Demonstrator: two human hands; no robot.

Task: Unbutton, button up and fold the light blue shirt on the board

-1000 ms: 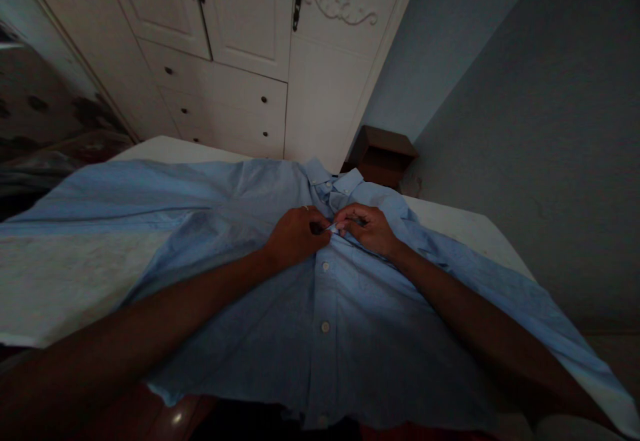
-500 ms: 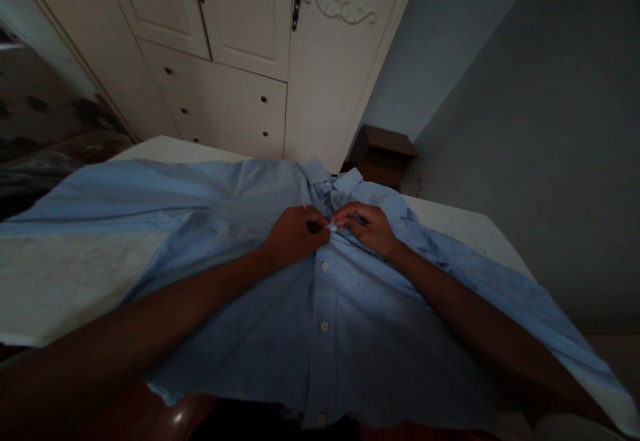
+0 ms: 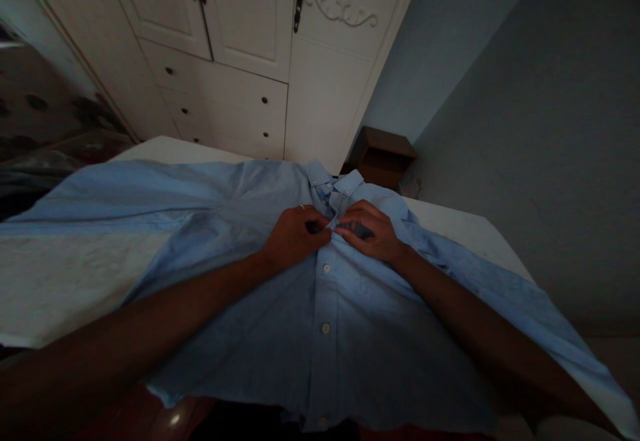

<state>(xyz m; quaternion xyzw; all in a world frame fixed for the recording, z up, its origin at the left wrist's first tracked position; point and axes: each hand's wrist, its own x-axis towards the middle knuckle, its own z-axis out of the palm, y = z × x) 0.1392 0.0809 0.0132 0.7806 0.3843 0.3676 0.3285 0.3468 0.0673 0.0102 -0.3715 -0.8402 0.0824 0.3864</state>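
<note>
A light blue button-up shirt (image 3: 260, 334) lies front side up with its sleeves spread to both sides and its collar (image 3: 349, 182) at the far end. My left hand (image 3: 299, 233) pinches the front placket a little below the collar. Close against it, my right hand (image 3: 373, 231) has thumb and fingertips at the same edge of cloth, its fingers curved with a gap behind them. The button between the hands is hidden by my fingers. Lower on the placket, a white button (image 3: 327, 268) and another button (image 3: 326, 328) show.
The shirt rests on a white table (image 3: 65, 281). Behind it stands a white wardrobe (image 3: 245, 27) with drawers and dark handles. A brown wooden box-shaped piece (image 3: 387, 144) is by the grey wall (image 3: 550, 127) at the back right.
My right hand's fingers have shifted and opened a little wider at the placket. The left hand keeps its pinch in nearly the same spot.
</note>
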